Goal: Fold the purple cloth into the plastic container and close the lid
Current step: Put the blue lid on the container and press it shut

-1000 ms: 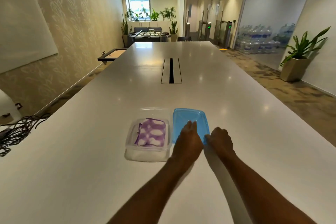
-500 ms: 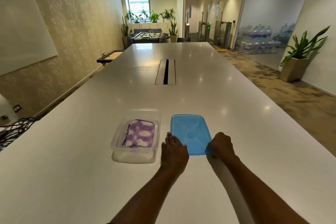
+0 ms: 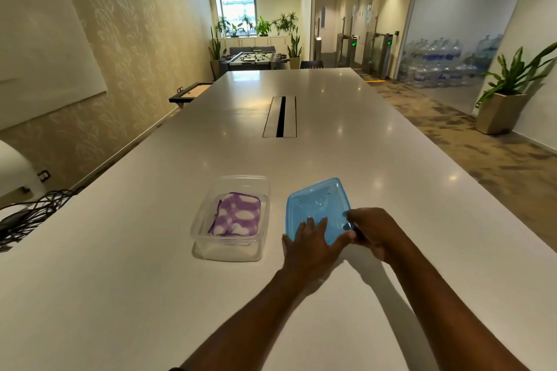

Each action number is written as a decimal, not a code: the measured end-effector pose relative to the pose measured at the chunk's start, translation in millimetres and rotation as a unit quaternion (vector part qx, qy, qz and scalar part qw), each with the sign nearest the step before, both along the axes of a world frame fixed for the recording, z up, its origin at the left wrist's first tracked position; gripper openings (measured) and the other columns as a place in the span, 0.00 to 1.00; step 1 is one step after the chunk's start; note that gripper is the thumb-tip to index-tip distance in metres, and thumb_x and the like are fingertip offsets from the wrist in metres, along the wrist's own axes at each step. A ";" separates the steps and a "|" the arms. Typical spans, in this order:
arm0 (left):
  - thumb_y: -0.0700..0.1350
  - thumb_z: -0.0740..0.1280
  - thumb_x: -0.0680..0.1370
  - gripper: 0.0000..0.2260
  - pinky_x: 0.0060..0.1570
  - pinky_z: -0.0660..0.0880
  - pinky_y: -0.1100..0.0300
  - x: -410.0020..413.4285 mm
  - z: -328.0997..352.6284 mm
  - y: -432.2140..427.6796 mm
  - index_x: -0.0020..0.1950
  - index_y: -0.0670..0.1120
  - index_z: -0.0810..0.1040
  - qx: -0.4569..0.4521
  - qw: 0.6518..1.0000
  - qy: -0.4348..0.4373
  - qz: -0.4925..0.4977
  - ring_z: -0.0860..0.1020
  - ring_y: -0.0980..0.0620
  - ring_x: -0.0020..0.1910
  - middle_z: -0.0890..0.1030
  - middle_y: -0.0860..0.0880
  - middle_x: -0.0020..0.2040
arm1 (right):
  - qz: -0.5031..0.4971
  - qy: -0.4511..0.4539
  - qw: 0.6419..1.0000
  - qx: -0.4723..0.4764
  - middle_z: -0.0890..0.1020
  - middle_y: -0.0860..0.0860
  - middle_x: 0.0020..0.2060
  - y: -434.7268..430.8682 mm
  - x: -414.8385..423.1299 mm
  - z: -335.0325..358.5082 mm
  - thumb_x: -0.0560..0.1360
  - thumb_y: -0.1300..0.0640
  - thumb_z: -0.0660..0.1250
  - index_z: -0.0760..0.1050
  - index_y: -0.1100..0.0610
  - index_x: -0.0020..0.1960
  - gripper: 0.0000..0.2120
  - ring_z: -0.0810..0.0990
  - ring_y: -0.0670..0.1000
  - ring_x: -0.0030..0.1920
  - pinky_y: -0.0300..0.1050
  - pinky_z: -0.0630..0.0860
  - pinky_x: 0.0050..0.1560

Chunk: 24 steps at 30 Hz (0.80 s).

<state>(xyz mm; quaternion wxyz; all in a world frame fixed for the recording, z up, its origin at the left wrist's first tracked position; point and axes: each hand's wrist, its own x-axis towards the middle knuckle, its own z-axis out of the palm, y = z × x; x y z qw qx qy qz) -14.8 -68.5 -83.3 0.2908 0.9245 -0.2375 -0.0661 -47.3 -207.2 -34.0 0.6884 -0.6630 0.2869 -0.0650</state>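
Note:
A clear plastic container (image 3: 211,245) stands open on the white table, with the folded purple-and-white cloth (image 3: 236,215) lying inside it. Just to its right is the blue lid (image 3: 316,205), tilted up off the table at its near edge. My right hand (image 3: 373,233) grips the lid's near right corner. My left hand (image 3: 310,245) is under and against the lid's near left edge, fingers spread along it.
The long white table (image 3: 361,159) stretches ahead with a cable slot (image 3: 280,116) in its middle. A bundle of black cables (image 3: 27,215) lies at the left edge. A potted plant (image 3: 503,99) stands on the floor to the right.
The lid lay flat on the table before; now both hands have raised its near edge and turned it. The container and cloth have not moved.

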 end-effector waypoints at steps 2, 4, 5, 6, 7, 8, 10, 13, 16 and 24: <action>0.80 0.42 0.63 0.48 0.70 0.47 0.32 0.0 7.7 2.1 0.76 0.55 0.53 -0.001 1.000 -0.015 -0.012 0.53 0.45 0.77 0.56 0.45 0.79 | -0.002 -0.015 1.000 0.012 0.82 0.59 0.32 3.3 -1.5 12.1 0.72 0.66 0.64 0.79 0.67 0.43 0.06 0.81 0.51 0.24 0.40 0.78 0.26; 0.79 0.43 0.65 0.45 0.70 0.47 0.32 -0.2 13.8 6.1 0.76 0.55 0.51 -0.003 0.999 -0.034 -0.020 0.51 0.45 0.78 0.54 0.45 0.79 | 0.004 -0.030 0.999 0.029 0.83 0.61 0.36 6.6 -4.8 22.9 0.72 0.65 0.64 0.79 0.66 0.46 0.06 0.83 0.53 0.27 0.41 0.78 0.26; 0.78 0.44 0.67 0.44 0.70 0.46 0.32 -1.2 17.2 7.5 0.77 0.55 0.51 -0.002 0.999 -0.036 -0.025 0.51 0.44 0.78 0.53 0.45 0.79 | 0.006 -0.036 0.999 0.034 0.84 0.62 0.38 7.9 -6.6 27.4 0.72 0.65 0.64 0.78 0.66 0.47 0.06 0.84 0.54 0.28 0.42 0.78 0.27; 0.77 0.45 0.68 0.42 0.71 0.45 0.32 -2.2 21.1 9.5 0.77 0.55 0.50 -0.004 0.999 -0.034 -0.030 0.50 0.44 0.78 0.52 0.45 0.79 | 0.007 -0.042 0.998 0.035 0.84 0.62 0.38 9.7 -7.9 31.5 0.73 0.64 0.64 0.78 0.65 0.48 0.07 0.84 0.55 0.30 0.43 0.79 0.29; 0.75 0.46 0.70 0.41 0.71 0.46 0.33 -2.8 25.3 11.7 0.77 0.55 0.50 -0.012 0.999 -0.026 -0.035 0.50 0.44 0.78 0.52 0.46 0.79 | 0.009 -0.047 0.998 0.036 0.84 0.62 0.39 11.7 -9.3 35.3 0.73 0.64 0.64 0.78 0.65 0.48 0.07 0.85 0.56 0.32 0.44 0.79 0.31; 0.73 0.48 0.72 0.39 0.71 0.48 0.34 -2.6 29.4 14.7 0.77 0.54 0.50 -0.027 0.999 -0.019 -0.042 0.50 0.44 0.78 0.52 0.46 0.79 | 0.015 -0.055 0.998 0.039 0.84 0.62 0.40 14.7 -10.1 39.3 0.73 0.63 0.64 0.78 0.65 0.49 0.07 0.85 0.57 0.34 0.46 0.80 0.33; 0.66 0.54 0.77 0.33 0.73 0.55 0.39 -1.6 38.6 21.3 0.77 0.52 0.51 -0.074 0.995 -0.017 -0.065 0.53 0.45 0.77 0.54 0.46 0.79 | 0.034 -0.082 0.995 0.052 0.84 0.64 0.43 22.2 -11.1 47.8 0.74 0.62 0.65 0.79 0.65 0.50 0.08 0.86 0.59 0.39 0.49 0.81 0.38; 0.47 0.59 0.81 0.23 0.68 0.69 0.52 -1.4 54.2 32.1 0.75 0.45 0.60 -0.203 0.976 -0.038 -0.065 0.68 0.44 0.71 0.68 0.41 0.73 | 0.074 -0.126 0.988 0.051 0.86 0.60 0.44 39.1 -10.2 62.4 0.75 0.57 0.67 0.80 0.62 0.52 0.11 0.86 0.57 0.45 0.49 0.82 0.45; 0.41 0.60 0.80 0.16 0.39 0.76 0.70 -3.3 71.3 41.4 0.68 0.41 0.70 -0.322 0.946 -0.026 0.034 0.79 0.55 0.40 0.80 0.47 0.44 | 0.090 -0.153 0.984 0.011 0.84 0.55 0.50 57.8 -5.1 67.7 0.75 0.50 0.68 0.81 0.52 0.54 0.10 0.84 0.54 0.50 0.49 0.80 0.51; 0.37 0.70 0.73 0.15 0.54 0.79 0.47 11.0 93.7 74.8 0.59 0.47 0.76 -0.621 0.741 0.151 0.207 0.82 0.47 0.53 0.83 0.45 0.54 | 0.158 -0.139 0.975 -0.068 0.76 0.54 0.62 109.4 12.1 17.6 0.70 0.46 0.73 0.64 0.47 0.73 0.35 0.79 0.54 0.59 0.50 0.79 0.54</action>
